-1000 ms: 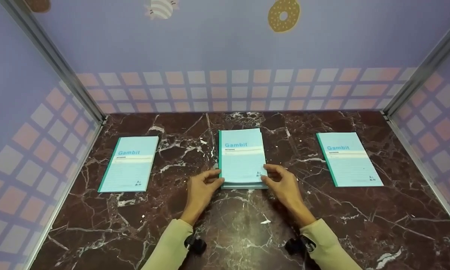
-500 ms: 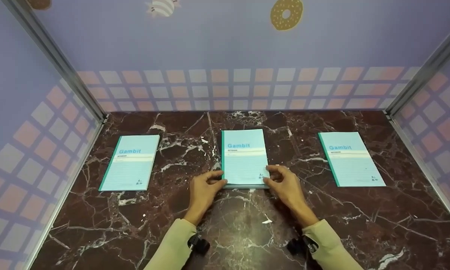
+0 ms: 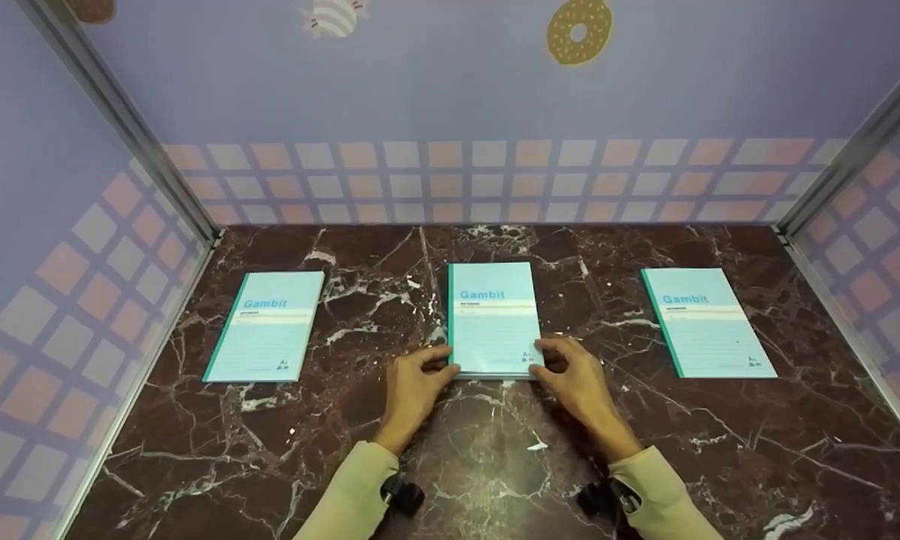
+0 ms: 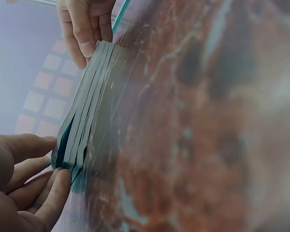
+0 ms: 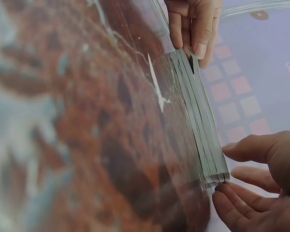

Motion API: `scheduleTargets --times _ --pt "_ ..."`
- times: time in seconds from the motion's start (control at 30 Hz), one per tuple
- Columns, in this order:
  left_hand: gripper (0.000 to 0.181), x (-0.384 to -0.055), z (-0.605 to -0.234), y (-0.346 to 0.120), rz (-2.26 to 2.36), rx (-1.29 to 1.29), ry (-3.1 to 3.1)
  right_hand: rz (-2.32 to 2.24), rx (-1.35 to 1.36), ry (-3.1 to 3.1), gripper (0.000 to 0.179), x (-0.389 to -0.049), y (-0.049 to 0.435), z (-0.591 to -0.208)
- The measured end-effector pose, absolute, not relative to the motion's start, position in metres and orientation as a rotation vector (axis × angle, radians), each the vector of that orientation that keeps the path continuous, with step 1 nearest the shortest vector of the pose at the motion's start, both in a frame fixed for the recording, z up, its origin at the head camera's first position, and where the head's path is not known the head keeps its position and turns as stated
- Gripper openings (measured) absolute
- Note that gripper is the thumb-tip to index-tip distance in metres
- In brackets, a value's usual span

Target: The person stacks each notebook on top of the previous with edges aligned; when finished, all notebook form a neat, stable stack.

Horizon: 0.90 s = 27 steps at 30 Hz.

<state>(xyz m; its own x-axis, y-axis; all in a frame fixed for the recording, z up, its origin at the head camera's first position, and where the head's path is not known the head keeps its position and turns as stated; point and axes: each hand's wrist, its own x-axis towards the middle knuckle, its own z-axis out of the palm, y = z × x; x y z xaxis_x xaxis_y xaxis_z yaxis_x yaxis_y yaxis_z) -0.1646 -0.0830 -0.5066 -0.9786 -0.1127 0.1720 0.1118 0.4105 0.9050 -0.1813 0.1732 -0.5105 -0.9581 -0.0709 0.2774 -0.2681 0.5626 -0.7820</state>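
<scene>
A stack of several pale blue Gambit notebooks [image 3: 495, 322] with green spines lies on the table between the two hands in the head view. The left hand [image 3: 412, 382] holds its near left corner, thumb and fingers at the spine. At the near right corner the right hand [image 3: 577, 382] does the same along the page edge. In the left wrist view, the stacked page edges [image 4: 87, 106] show a gap under the top notebook by the left thumb [image 4: 38, 145]. In the right wrist view, the right thumb [image 5: 241, 149] meets the stack's upper corner.
One matching notebook [image 3: 266, 326] lies flat to the left of the stack, and another notebook [image 3: 709, 322] to the right. The dark marbled table [image 3: 480, 465] is enclosed by a patterned back wall [image 3: 450, 97] and two side panels.
The notebooks in the stack have come into line: the lower ones no longer stick out at the far right, and less shows at the near edge. Both hands have stayed at its sides.
</scene>
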Motion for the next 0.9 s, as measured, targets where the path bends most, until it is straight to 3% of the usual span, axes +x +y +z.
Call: scheduleTargets --times 0.4,0.9 --pt "0.036 -0.1616 -0.5132 -0.0859 -1.584 -0.111 -2.478 1.409 0.28 -2.653 0.049 -0.1801 0.1775 -0.512" --pt "0.035 -0.1618 -0.515 -0.0863 -1.475 -0.104 -2.519 1.241 0.298 -2.759 0.051 -0.1807 0.1809 -0.5113"
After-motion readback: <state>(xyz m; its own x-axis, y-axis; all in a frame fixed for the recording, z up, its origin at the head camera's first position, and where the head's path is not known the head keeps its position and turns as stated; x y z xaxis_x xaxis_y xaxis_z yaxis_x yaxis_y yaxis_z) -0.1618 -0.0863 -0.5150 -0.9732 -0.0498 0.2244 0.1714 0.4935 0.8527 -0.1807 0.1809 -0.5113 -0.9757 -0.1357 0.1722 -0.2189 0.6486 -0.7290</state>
